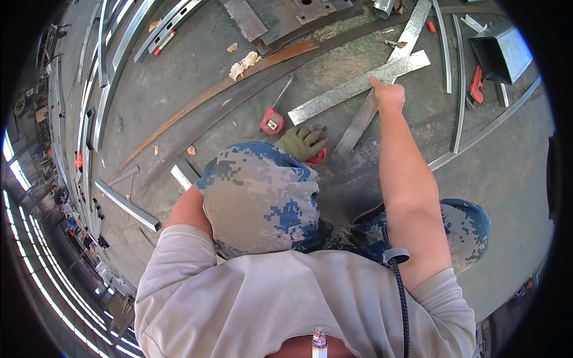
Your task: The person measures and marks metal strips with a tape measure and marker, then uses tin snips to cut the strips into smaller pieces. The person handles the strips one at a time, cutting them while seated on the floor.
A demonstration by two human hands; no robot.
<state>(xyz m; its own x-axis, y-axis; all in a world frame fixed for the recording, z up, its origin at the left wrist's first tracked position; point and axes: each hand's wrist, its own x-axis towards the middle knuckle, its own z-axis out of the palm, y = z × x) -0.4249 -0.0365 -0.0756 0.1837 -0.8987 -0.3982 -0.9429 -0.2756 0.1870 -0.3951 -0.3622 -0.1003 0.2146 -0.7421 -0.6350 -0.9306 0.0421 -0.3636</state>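
My right hand [389, 95], bare, pinches the edge of a shiny flat metal strip [334, 98], its thumb near the strip's middle. This strip lies slantwise across a second, longer metal strip [356, 128] on the floor, and the two cross just by my fingers. In a green work glove with dark fingertips, my left hand [301, 144] is low beside my left knee, fingers curled over a red object [318, 156]. Most of that object is hidden under the glove. Left of the strips, close to the glove, lies a red tape measure [273, 122] with some tape drawn out.
A rusty curved bar [221, 95] arcs across the floor ahead. Steel plates [292, 24] lie at the far side. To the right are a square metal tube [507, 56], a red-handled tool [476, 88] and thin metal lengths. Long metal profiles [122, 56] lie at left.
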